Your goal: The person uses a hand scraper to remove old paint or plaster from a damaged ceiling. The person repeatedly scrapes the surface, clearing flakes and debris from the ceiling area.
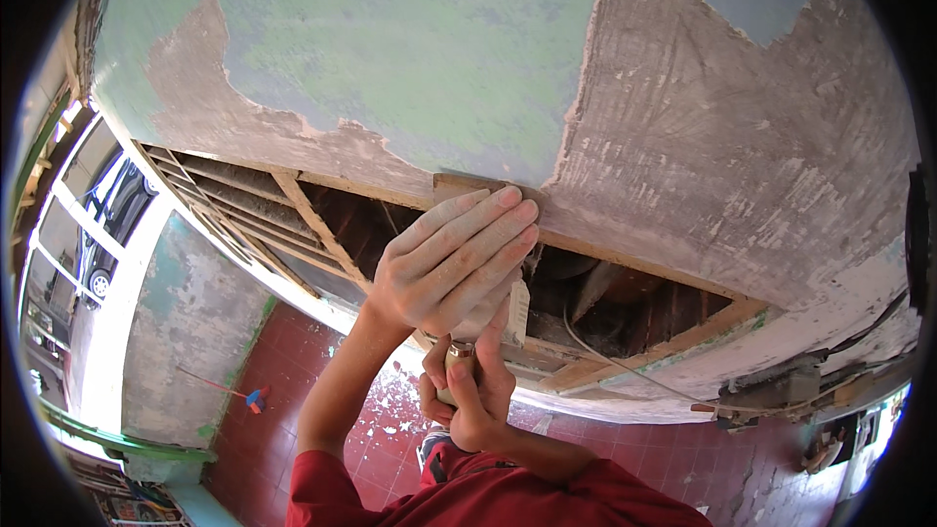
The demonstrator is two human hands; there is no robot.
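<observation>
My right hand [476,392] is wrapped round the wooden handle of a scraper [460,361] with a metal collar. Above it, my left hand [459,259] lies flat over the scraper's blade, fingers straight and side by side, hiding most of it. Past the fingertips, a wide brownish-grey edge meets the lower border of a painted surface [410,59]. There, green paint ends raggedly against bare grey-brown patches. A pale, jagged-edged piece [520,314] shows beside my right fingers; what it is I cannot tell.
Below the painted surface runs an opening with wooden slats [317,224] and a dark hollow. A thin cable [625,363] loops across its right part. Paint flakes lie on the red tiled floor [376,444], and a long-handled blue-and-red tool [256,400] rests at left.
</observation>
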